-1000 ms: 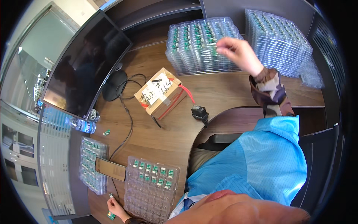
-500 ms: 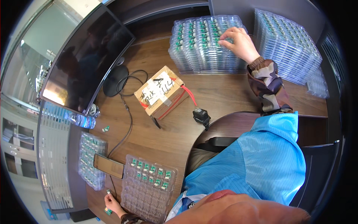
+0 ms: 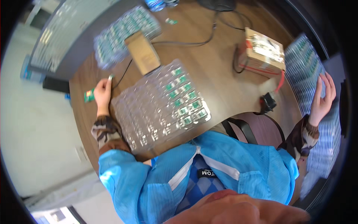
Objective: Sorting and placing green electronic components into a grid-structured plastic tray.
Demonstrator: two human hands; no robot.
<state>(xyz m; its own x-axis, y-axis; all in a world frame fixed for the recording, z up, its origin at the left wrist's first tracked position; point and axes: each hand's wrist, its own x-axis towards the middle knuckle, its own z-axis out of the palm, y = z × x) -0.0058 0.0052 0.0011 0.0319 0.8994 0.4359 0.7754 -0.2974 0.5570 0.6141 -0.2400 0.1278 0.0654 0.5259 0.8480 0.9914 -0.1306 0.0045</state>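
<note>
My left hand (image 3: 102, 92) is closed at the table's left side, with a small circuit board (image 3: 110, 77) pinched between thumb and fingers. Beside it lies a green board (image 3: 89, 95). To the right of that hand is a clear plastic tray (image 3: 143, 108); small green circuit boards (image 3: 185, 87) fill pockets toward its right end, while the pockets at its left are bare. Far to the right, my right hand (image 3: 323, 99) is open, fingers apart and nothing seen in them, beside tall stacks of filled clear trays (image 3: 304, 67). Whether it touches them I cannot tell.
A phone (image 3: 143, 53) overlaps a stack of filled trays (image 3: 125, 33) at the back left. One loose board (image 3: 171, 21) lies behind. A cardboard box (image 3: 263, 52), a black cable (image 3: 190, 43) and a black device (image 3: 267, 103) are on the table.
The head view has swung left, toward the tray and my left hand. My right hand has drawn back from the top of the tray stack and its fingers have spread. My left hand keeps its pinch.
</note>
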